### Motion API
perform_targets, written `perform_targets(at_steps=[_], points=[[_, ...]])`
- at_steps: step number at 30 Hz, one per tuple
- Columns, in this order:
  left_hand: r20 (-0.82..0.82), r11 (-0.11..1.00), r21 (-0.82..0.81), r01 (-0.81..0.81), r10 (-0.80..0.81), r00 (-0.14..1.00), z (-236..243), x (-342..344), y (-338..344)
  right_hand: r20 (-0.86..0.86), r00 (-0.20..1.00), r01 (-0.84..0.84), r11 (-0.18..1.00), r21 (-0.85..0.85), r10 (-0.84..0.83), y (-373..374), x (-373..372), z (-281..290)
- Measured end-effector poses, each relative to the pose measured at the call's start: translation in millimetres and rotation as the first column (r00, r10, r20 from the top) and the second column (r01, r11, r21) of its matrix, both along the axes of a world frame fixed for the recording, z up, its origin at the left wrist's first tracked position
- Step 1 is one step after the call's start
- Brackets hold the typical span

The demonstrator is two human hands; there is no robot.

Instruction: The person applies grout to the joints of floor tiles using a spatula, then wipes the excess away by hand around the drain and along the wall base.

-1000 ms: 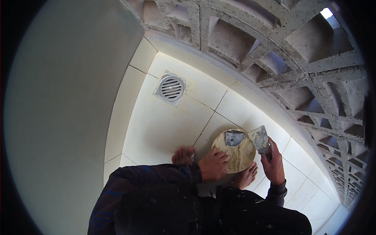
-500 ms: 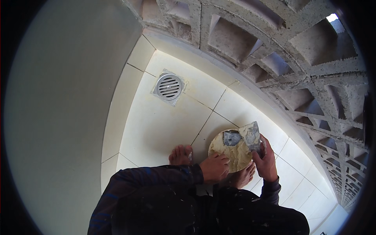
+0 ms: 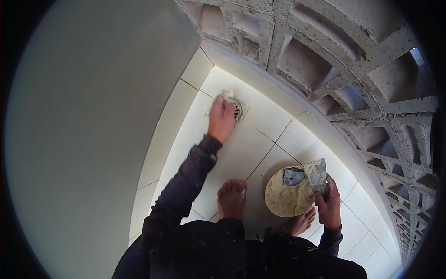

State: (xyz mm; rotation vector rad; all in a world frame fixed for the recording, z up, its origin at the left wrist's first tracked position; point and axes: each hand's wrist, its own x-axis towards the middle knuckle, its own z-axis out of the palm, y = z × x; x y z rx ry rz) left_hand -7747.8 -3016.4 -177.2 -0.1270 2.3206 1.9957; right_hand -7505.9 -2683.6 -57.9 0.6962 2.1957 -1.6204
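Observation:
My left hand [image 3: 221, 120] reaches out over the round slotted floor drain [image 3: 237, 110], covering most of it. Its fingers are closed, a little blurred, with a dab of cream paste [image 3: 228, 95] at the tips. Close to my right foot stands a round tub [image 3: 271, 204] filled with the same thick cream paste. Beside the tub, my right hand [image 3: 330, 207] grips a flat grey scraper [image 3: 316, 173] smeared with paste, held over the tub's right edge. A second grey flat piece [image 3: 293, 176] lies in the paste.
Pale floor tiles [image 3: 251, 139] with dark joints run around my bare feet [image 3: 232, 199]. A smooth grey wall [image 3: 102, 130] rises on the left. Along the right stands a concrete breeze-block wall [image 3: 306, 60] above a low tiled curb [image 3: 265, 88].
My left hand has left the tub and swung forward and left to the drain, carrying paste. My right hand still holds the scraper by the tub. The whole view has shifted slightly.

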Motion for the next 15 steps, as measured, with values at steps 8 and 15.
perform_targets(at_steps=[8,15], points=[[-0.094,0.693,-0.700,-0.174,0.151,0.984,-61.2,-105.5,-33.6,0.015,1.000,-0.002,1.000,0.001,0.002,-10.2,-7.6,-3.5],[-0.047,0.685,-0.720,-0.113,0.114,0.992,-58.5,-143.2,-16.8,0.017,0.999,-0.040,0.999,0.000,0.040,-3.7,-19.8,-8.2]])
